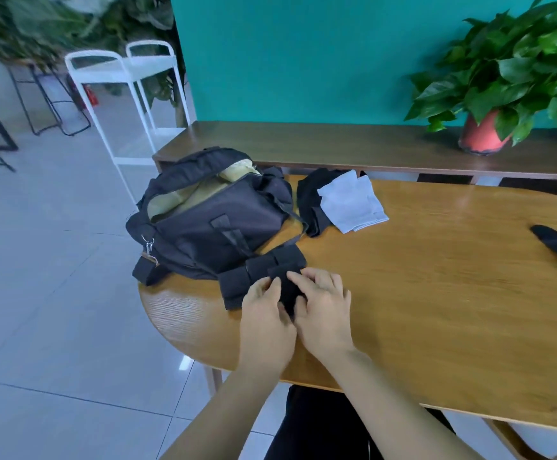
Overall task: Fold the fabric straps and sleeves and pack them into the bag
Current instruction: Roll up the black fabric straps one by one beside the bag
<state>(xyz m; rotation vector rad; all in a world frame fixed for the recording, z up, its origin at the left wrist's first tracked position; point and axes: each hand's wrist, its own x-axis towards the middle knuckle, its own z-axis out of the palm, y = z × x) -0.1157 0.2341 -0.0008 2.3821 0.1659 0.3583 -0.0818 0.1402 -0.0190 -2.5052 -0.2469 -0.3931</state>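
L hand (263,305) & R hand (325,303) both pinch strap (288,288) by bag (210,224), counter (436,293) near-left edge.

Seen from above, the bare left forearm (224,403) runs up toward 1 o'clock and the bare right forearm (396,400) toward 11 o'clock, the two converging in a V. The left hand (265,313) and right hand (325,310) meet side by side, backs up, almost touching. Both grip a black fabric strap (288,293) between them, the left fingers curled onto it at 12 o'clock and the right fingers bent over it, index finger pointing toward 10 o'clock.
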